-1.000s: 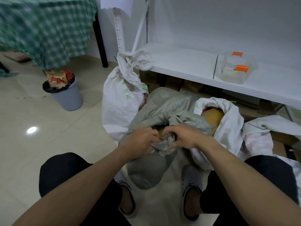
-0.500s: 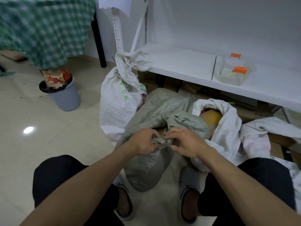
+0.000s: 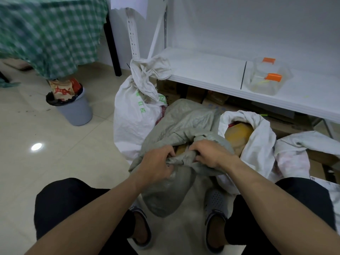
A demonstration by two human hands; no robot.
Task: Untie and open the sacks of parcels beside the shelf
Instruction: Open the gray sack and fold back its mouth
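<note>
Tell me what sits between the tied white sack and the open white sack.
The grey sack fills that stretch, seen in the head view.

Grey sack [image 3: 176, 126] knotted, white sack [image 3: 134, 115] tied, beside shelf [image 3: 211, 70]

grey sack [image 3: 184, 122]: 1 | white sacks [image 3: 132, 115] [image 3: 257, 129] [image 3: 294, 155]: 3 | hands [image 3: 156, 162] [image 3: 211, 153]: 2 | sandals [image 3: 137, 210] [image 3: 215, 201]: 2 | bin [image 3: 75, 111]: 1 | clear tub [image 3: 266, 83]: 1

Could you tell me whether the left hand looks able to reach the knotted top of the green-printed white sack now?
Probably yes, once it lets go: the left hand grips the twisted neck of the grey sack, but the knotted top of the white sack stands just beyond, with nothing between.
</note>
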